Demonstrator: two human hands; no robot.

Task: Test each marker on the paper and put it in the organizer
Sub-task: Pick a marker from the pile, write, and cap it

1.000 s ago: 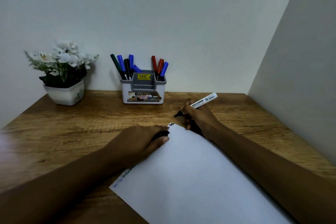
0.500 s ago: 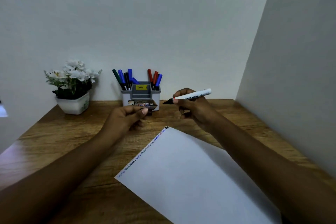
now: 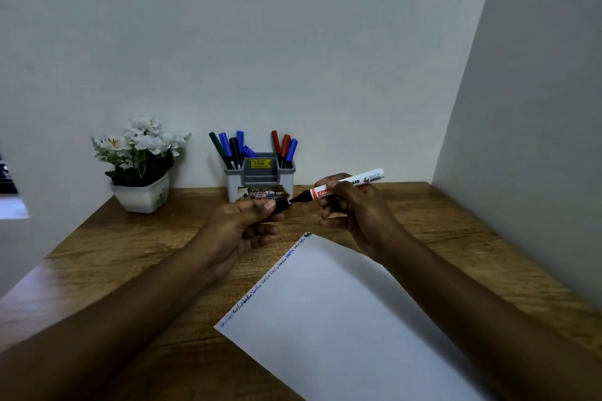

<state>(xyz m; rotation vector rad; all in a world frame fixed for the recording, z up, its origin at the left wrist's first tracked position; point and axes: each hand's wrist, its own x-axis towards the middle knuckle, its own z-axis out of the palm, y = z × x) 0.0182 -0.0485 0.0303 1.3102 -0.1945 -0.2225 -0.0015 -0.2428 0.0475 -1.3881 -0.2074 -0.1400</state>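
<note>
Head view: the marker is held in the air above the far part of the wooden table, just in front of the organizer. Its long axis runs almost left to right. The black tip points left and slightly down, and the white tail end rises to the right. A red label band sits just behind the tip.

The right hand grips the barrel near its middle. The thumb and forefinger are curled round it, the other fingers are bent beneath, and the forearm reaches in from the near right.

The left hand pinches a black cap between thumb and forefinger, with the remaining fingers curled under and the palm turned right. The cap lies just beside the marker tip, and I cannot tell whether the two touch.

The white paper lies flat and skewed on the table, near and right of the hands. Small blue and black scribbles run along its left edge.

The organizer stands against the far wall with capped markers upright in it. Green, blue and black ones are on its left side, and red and blue ones on its right. A white pot of white flowers stands to its left.
</note>
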